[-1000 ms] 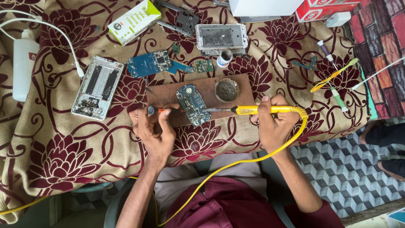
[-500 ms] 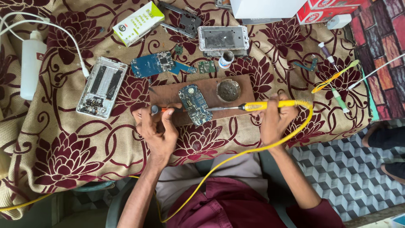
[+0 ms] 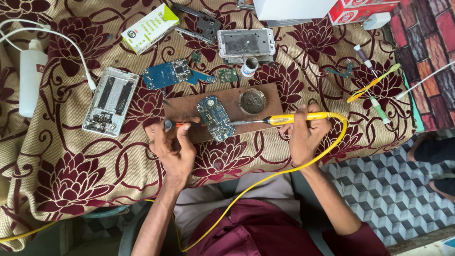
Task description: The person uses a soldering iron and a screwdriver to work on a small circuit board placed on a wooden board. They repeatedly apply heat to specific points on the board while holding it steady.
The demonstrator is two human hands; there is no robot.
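Soldering a small blue circuit board (image 3: 215, 117) on a wooden block (image 3: 265, 95).

From the head view, your right hand (image 3: 305, 135) closes its fingers around the yellow soldering iron (image 3: 294, 118), its metal tip touching the board's edge. Your left hand (image 3: 173, 144) pinches an orange-handled tool (image 3: 182, 124), seemingly to steady the board. Beneath lies flowered, woven cloth (image 3: 61, 180); a round, tarnished tin (image 3: 252, 101) sits just beside the board.

A beige cloth (image 3: 71, 189) with dark red flowers covers the bench and hangs over its near edge. To the right, the floor (image 3: 379, 189) shows grey and white cube-pattern tiles (evenly lit, soft daylight), and a brick-patterned surface (image 3: 436, 52) fills the upper right corner.
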